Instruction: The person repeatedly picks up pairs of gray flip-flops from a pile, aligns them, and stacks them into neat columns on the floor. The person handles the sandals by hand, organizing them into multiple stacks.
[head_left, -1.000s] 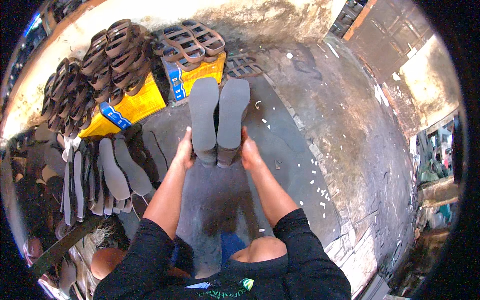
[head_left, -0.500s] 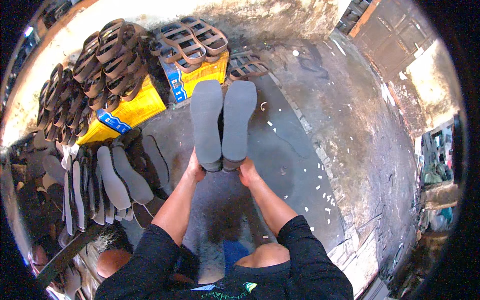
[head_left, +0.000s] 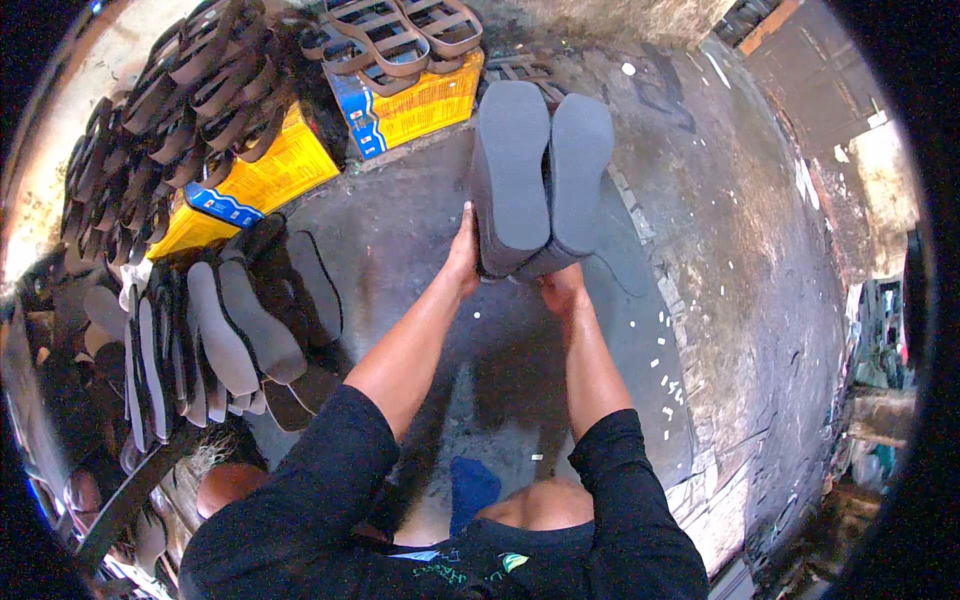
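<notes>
Two thick stacks of grey sandal soles, a left stack (head_left: 513, 165) and a right stack (head_left: 582, 170), are held up side by side at arm's length. Their flat top faces point toward me, and the layers show along the sides and lower ends. My left hand (head_left: 464, 250) presses against the left stack's side near its lower end, thumb raised along it. Beneath the right stack's lower end, my right hand (head_left: 563, 288) grips, its fingers mostly hidden behind the soles. Dark floor lies below the stacks.
Brown strapped sandals (head_left: 205, 110) are heaped at the far left on a yellow box (head_left: 285, 160). More strapped sandals (head_left: 395, 45) sit on a second yellow box (head_left: 425, 105). Loose grey soles (head_left: 262, 320) lean at the left. White scraps (head_left: 672, 390) dot the floor, and a blue piece (head_left: 473, 490) lies near my knee.
Both hands have carried the sole stacks to the right and farther out. The stacks are tilted, so more of their layered sides shows. The view has shifted slightly.
</notes>
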